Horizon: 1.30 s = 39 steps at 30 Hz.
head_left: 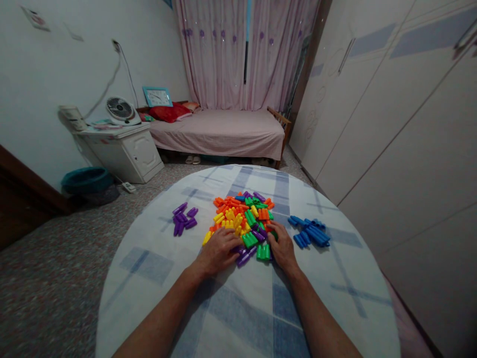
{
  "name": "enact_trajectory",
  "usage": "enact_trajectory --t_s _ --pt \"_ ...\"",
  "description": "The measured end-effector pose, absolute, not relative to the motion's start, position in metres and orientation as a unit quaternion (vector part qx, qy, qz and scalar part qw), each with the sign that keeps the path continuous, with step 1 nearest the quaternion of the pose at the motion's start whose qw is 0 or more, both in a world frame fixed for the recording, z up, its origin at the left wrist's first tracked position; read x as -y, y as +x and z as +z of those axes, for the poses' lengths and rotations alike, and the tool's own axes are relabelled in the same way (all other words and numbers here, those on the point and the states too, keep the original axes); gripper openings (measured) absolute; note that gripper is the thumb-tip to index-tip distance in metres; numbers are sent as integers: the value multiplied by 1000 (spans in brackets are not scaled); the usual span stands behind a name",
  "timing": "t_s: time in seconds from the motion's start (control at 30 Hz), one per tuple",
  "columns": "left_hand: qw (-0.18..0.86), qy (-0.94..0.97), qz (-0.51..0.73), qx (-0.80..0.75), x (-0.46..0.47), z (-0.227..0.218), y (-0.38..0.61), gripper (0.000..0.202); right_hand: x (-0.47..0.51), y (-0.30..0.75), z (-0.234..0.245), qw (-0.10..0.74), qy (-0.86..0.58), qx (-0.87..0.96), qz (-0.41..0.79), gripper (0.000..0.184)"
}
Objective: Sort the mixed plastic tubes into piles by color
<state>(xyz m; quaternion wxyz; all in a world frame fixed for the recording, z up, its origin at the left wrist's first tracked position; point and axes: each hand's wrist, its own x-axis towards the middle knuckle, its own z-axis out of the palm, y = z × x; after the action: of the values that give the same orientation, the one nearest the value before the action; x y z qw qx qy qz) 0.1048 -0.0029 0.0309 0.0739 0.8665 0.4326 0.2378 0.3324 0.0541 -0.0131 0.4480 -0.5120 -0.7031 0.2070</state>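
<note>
A mixed pile of plastic building pieces, shaped like small joined tubes in orange, yellow, green and purple, lies mid-table. My left hand rests at the near left side of this pile, its fingers curled over a purple building piece. At the near right side is my right hand, with bent fingers against the pile; what they grip is hidden. Between the hands lie green building pieces. A small group of purple pieces lies apart on the left, and a blue group on the right.
A round table with a checked white and blue cloth carries everything. Beyond it stand a bed and a white cabinet with a fan. A bin is on the floor at left; a tall wardrobe lines the right.
</note>
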Motion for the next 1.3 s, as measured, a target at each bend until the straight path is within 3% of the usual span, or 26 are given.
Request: enact_trajectory --t_s 0.27,0.53,0.77,0.97,1.1,1.3 --pt "-45 733 387 -557 -10 35 67 25 -54 332 -12 452 -509 702 209 26" --pt "-158 565 351 -730 -19 10 -2 28 -56 333 -17 448 -514 703 202 27" --pt "-144 529 353 -758 -20 9 6 31 -57 333 -19 455 -508 702 206 27" --pt "-90 691 415 -586 -14 21 56 27 -55 333 -16 451 -510 703 205 26" --pt "3 835 323 -445 1 30 102 23 -54 333 -15 456 -507 702 205 26" --pt "18 844 242 -478 9 31 126 38 -55 333 -15 454 -505 704 208 26"
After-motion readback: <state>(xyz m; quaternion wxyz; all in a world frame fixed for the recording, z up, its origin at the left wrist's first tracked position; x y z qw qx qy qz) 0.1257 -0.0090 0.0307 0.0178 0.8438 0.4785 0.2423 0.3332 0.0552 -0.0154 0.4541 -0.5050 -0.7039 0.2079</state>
